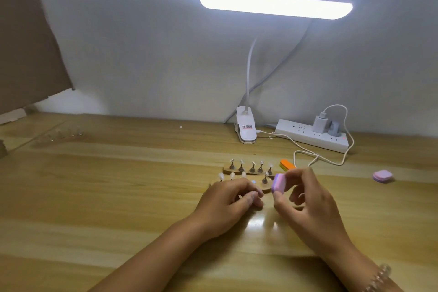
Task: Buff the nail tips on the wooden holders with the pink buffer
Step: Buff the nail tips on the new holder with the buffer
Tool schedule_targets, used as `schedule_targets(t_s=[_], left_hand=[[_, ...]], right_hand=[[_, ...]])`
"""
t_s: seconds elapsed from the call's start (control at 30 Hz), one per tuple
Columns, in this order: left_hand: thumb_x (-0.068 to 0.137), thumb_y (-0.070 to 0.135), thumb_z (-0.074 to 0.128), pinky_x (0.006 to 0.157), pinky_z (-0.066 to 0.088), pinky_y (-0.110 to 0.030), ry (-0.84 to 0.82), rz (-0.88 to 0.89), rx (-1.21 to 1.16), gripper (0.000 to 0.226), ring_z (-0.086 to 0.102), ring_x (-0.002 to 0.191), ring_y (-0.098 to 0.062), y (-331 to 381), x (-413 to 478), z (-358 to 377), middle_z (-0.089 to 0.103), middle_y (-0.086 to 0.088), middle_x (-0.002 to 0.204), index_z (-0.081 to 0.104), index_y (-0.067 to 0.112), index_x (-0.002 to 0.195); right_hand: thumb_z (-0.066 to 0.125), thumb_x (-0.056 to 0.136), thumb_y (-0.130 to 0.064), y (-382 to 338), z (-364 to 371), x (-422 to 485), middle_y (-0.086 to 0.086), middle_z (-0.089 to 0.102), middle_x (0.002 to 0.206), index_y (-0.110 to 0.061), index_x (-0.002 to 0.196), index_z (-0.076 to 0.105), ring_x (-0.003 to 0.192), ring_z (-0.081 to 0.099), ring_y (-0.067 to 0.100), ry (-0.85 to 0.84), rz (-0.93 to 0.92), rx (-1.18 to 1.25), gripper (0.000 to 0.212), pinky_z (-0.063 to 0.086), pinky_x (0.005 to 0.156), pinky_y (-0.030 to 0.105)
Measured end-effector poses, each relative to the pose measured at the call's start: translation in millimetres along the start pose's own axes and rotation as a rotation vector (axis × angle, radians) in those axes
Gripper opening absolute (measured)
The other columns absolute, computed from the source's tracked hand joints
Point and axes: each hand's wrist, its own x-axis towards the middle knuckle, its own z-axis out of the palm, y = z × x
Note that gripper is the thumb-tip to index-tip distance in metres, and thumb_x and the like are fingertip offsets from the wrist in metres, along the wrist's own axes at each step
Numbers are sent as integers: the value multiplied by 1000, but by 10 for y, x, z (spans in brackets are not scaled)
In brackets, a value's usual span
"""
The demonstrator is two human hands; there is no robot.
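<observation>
My right hand [308,199] pinches the pink buffer [349,182] just beside the end nail tip [266,174] on the near wooden holder [266,189]. My left hand [227,199] curls over that holder, seemingly gripping it. A hard sideways stroke could knock the tip off.

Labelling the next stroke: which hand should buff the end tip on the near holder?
Right. The right hand pinches the buffer beside that tip; the left hand grips the near holder, steadying it.

right hand [305,199] pinches pink buffer [349,182]; left hand [227,201] seemingly steadies near wooden holder [266,189]
</observation>
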Motion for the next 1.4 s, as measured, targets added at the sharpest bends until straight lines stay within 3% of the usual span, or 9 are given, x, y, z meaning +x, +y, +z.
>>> schedule_targets(t_s=[0.1, 0.23, 0.33, 0.47, 0.73, 0.87, 1.13, 1.3, 1.4], left_hand=[[97, 28, 52, 83, 50, -37, -19, 19, 37, 22, 64, 88, -14, 4, -1, -12, 72, 8, 95, 71, 22, 106], [99, 31, 52, 79, 48, -36, -54, 36, 52, 22, 60, 82, -12, 3, -8, -17, 70, 13, 92, 71, 29, 108], [101, 26, 52, 82, 50, -42, -55, 24, 66, 21, 63, 89, -16, 7, -2, -18, 72, 10, 99, 71, 27, 112], [102, 22, 53, 85, 49, -44, -48, 17, 53, 23, 64, 93, -17, 17, 6, -23, 72, 8, 103, 71, 25, 115], [103, 25, 52, 84, 48, -44, -24, 22, 37, 19, 62, 88, -13, 1, 0, -14, 70, 9, 92, 70, 20, 103], [103, 25, 52, 83, 48, -44, -38, 22, 63, 17, 62, 87, -16, 0, -3, -16, 70, 5, 92, 69, 21, 103], [102, 24, 52, 75, 43, -30, -51, 32, 84, 18, 55, 79, -2, 2, -3, -21, 67, 14, 88, 70, 26, 105], [103, 22, 51, 82, 49, -40, -59, 27, 56, 19, 62, 87, -12, 13, -17, -27, 71, 8, 93, 70, 24, 104], [103, 23, 52, 83, 49, -41, -53, 19, 58, 19, 62, 86, -11, 12, -4, -36, 71, 9, 93, 71, 24, 106]], right_hand=[[68, 77, -45, -65, 44, -43, -16, 59, 83, -30, 91, 54, 72, 57, 11, -142, -86, -47, 25, 50, 59, 29], [70, 77, -45, -32, 45, 0, -17, 59, 86, -30, 90, 56, 74, 57, 9, -104, -17, -52, 24, 47, 62, 29], [69, 75, -51, -62, 39, -28, -17, 55, 84, -28, 87, 53, 72, 55, 10, -161, -103, -70, 30, 45, 58, 23], [61, 70, -62, -90, 44, -22, -16, 55, 87, -30, 88, 52, 76, 54, 10, -199, -106, -48, 38, 49, 62, 31], [56, 69, -58, -32, 39, -18, -16, 59, 87, -30, 86, 51, 76, 56, 11, -70, -22, -25, 33, 44, 64, 20], [61, 73, -58, -15, 67, 3, -17, 60, 87, -32, 87, 55, 72, 57, 10, -124, -10, -40, 30, 49, 62, 28], [65, 75, -51, -58, 47, 0, -16, 60, 88, -31, 92, 58, 71, 57, 12, -156, -18, 7, 27, 51, 59, 28], [61, 73, -52, -73, 30, -10, -16, 60, 87, -31, 89, 58, 73, 54, 13, -146, -64, -39, 26, 47, 58, 26], [69, 75, -45, -74, 32, -8, -15, 61, 87, -31, 88, 57, 73, 54, 12, -168, -17, -19, 23, 46, 59, 25]])
